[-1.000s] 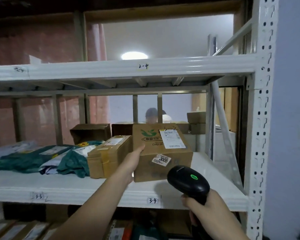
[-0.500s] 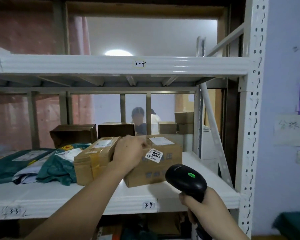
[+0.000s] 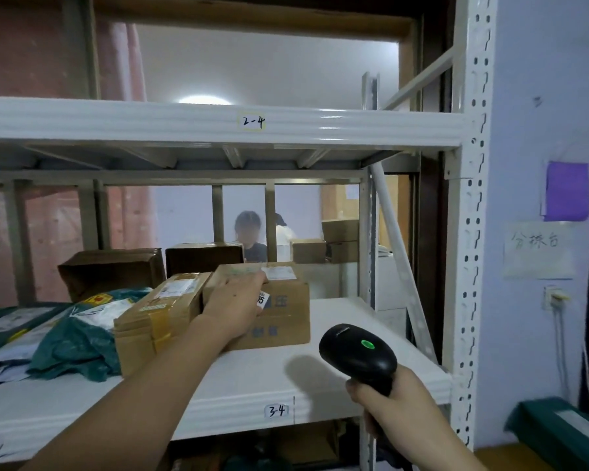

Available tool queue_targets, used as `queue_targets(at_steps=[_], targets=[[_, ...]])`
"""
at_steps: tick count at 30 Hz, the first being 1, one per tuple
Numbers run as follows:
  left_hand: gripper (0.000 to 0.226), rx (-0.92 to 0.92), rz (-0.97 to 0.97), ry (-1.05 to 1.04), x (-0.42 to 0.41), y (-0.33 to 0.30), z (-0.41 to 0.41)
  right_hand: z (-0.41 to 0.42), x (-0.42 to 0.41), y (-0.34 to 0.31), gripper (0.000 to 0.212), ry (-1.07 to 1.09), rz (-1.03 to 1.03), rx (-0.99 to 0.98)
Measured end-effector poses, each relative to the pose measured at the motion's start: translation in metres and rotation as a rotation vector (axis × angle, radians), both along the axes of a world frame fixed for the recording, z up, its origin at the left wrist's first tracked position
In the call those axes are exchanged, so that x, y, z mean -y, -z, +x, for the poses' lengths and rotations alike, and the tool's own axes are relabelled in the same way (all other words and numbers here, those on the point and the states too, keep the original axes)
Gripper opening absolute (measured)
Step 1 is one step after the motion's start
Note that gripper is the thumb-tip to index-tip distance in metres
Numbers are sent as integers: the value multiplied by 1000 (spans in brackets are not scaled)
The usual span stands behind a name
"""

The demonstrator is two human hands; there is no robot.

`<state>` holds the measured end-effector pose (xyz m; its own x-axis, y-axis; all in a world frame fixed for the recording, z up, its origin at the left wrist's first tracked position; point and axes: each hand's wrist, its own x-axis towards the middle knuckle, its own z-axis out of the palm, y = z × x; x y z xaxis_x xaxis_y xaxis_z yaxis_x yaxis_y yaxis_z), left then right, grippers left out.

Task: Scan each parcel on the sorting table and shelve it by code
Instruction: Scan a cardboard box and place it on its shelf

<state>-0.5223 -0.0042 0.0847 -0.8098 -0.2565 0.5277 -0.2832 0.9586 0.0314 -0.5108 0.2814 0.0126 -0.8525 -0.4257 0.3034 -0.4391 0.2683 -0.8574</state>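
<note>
Cardboard box (image 3: 279, 314), squat and brown with white labels, sits flat on the white metal shelf (image 3: 337, 379) marked 3-4. Left hand (image 3: 233, 307) drapes its front corner, fingers spread; right hand (image 3: 388, 399) clenches a glossy black scanner (image 3: 357, 355)

Left arm reaching out, right arm bent low

The left hand (image 3: 233, 305) lies palm-down, fingers curled over the front top edge of the cardboard box (image 3: 286, 312); its bare forearm runs back down-left from the box. Right of the box and nearer, the right hand (image 3: 386, 401) is fisted round the scanner (image 3: 357, 356) handle
</note>
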Motion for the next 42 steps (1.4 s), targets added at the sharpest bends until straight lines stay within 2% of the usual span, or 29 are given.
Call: queue_targets(at_steps=[8,14,18,21,25,29,32,38,42], targets=[[47,14,12,16,12,1,-14,5,-2,0,10,-13,0,-7],[47,-2,-73,34,22,8,-12,8,-11,5,14,44,-1,-27],[58,-104,-79,181,12,24,-14,14,-20,7,17,58,15,16],[58,-91,-83,356,-14,39,-19,18,-31,9,11,80,12,63],[60,-25,-111,447,-62,53,-35,27,-52,14,14,157,34,78],[67,89,22,548,-115,65,-50,37,-82,18,9,203,24,123],[71,129,50,611,-155,75,-58,44,-111,23,6,238,15,138],[68,174,81,679,-238,95,-57,47,-180,41,6,326,25,154],[66,72,57,520,-279,99,-57,37,-231,44,5,341,49,137]])
